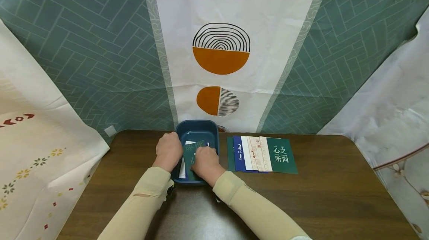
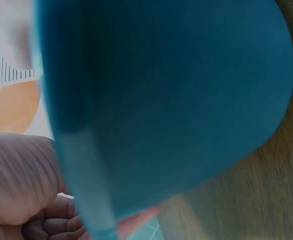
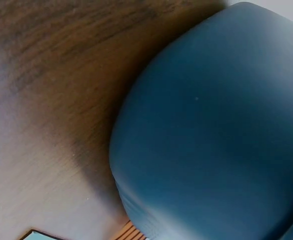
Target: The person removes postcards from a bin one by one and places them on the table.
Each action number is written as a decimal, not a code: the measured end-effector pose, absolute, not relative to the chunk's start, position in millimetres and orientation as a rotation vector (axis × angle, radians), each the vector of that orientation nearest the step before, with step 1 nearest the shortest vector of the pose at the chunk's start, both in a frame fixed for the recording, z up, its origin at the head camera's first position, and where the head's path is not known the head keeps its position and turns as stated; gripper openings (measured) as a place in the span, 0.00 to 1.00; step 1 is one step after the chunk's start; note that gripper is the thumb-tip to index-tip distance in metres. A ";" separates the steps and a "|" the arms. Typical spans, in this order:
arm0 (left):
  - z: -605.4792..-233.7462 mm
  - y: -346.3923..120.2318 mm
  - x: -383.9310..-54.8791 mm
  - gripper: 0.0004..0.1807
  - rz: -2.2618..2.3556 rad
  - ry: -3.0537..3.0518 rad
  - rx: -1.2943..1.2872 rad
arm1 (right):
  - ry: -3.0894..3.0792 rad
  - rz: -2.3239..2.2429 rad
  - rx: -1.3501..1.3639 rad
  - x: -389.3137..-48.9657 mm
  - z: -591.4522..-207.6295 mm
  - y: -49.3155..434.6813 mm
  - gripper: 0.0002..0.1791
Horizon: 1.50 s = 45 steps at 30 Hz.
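A dark blue plastic bin [image 1: 197, 125] stands at the back edge of the table, with several cards lying inside it. My left hand [image 1: 168, 150] grips the bin's left rim; in the left wrist view the curled left hand [image 2: 21, 185] shows beside the bin's wall [image 2: 186, 100]. Over the bin's right part, my right hand [image 1: 207, 162] holds a dark green card [image 1: 189, 155] with printed characters. White and blue edges of other cards show beneath it. The right wrist view is mostly the bin's outer wall [image 3: 201, 120], and the right hand's fingers are hidden there.
To the bin's right lies an overlapping row of cards: a green card [image 1: 283, 158] with white characters, cream and white cards [image 1: 247, 153], a blue card [image 1: 238, 154] and another green one. A patterned cloth [image 1: 221, 61] hangs behind the brown wooden table [image 1: 321, 195].
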<state>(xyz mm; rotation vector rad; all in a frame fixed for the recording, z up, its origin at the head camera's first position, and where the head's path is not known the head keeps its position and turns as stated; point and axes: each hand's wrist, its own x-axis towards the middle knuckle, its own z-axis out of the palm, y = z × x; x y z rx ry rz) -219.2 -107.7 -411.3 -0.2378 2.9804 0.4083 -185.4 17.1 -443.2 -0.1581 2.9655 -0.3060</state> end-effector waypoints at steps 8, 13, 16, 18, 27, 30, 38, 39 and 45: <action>-410.7 -105.7 -219.0 0.11 0.385 2.977 -0.241 | 2.994 -0.330 -0.115 -183.8 -443.5 15.9 0.30; -409.6 -105.4 -218.7 0.12 0.382 2.975 -0.258 | 3.031 -0.251 -0.120 -182.4 -442.6 13.5 0.31; -409.6 -105.4 -219.0 0.12 0.378 2.972 -0.265 | 3.052 -0.196 -0.135 -182.3 -440.5 13.2 0.31; -410.2 -105.3 -219.2 0.12 0.382 2.970 -0.266 | 3.068 -0.169 -0.138 -182.7 -438.4 13.6 0.30; -411.0 -106.7 -218.9 0.13 0.389 2.967 -0.267 | 3.134 -0.172 -0.154 -187.3 -432.0 19.0 0.19; -410.3 -106.5 -218.7 0.13 0.396 2.963 -0.266 | 3.141 -0.212 -0.145 -189.1 -429.1 21.8 0.17; -409.9 -106.3 -218.0 0.12 0.412 2.971 -0.266 | 3.157 -0.172 -0.165 -188.1 -421.1 25.7 0.16; -410.3 -106.5 -218.1 0.12 0.412 2.971 -0.263 | 3.156 -0.158 -0.165 -187.5 -420.7 25.8 0.16; -411.1 -106.3 -217.4 0.12 0.409 2.991 -0.259 | 3.145 -0.171 -0.196 -185.4 -419.7 27.3 0.13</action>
